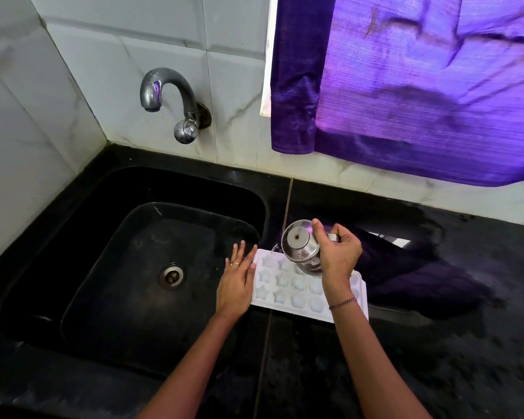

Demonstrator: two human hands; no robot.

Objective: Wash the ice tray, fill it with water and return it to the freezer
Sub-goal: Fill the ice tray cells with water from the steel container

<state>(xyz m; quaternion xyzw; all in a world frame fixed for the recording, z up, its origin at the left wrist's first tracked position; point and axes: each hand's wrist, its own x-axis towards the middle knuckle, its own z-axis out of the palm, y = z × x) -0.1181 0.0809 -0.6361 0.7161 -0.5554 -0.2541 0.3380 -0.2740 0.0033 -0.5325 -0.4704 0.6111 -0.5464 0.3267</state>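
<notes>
A white ice tray (288, 293) with star-shaped cells lies on the black counter just right of the sink. My right hand (339, 252) holds a small steel vessel (300, 244) tilted over the tray's far end, and a thin stream of water runs from it into a cell. My left hand (238, 279) rests flat, fingers together, against the tray's left edge, at the sink's rim. My right wrist hides part of the tray's right side.
A black sink (109, 267) with a round drain (171, 276) fills the left. A steel tap (170, 101) juts from the tiled wall above it, not running. A purple curtain (421, 86) hangs at the right. The black counter (436, 343) looks wet.
</notes>
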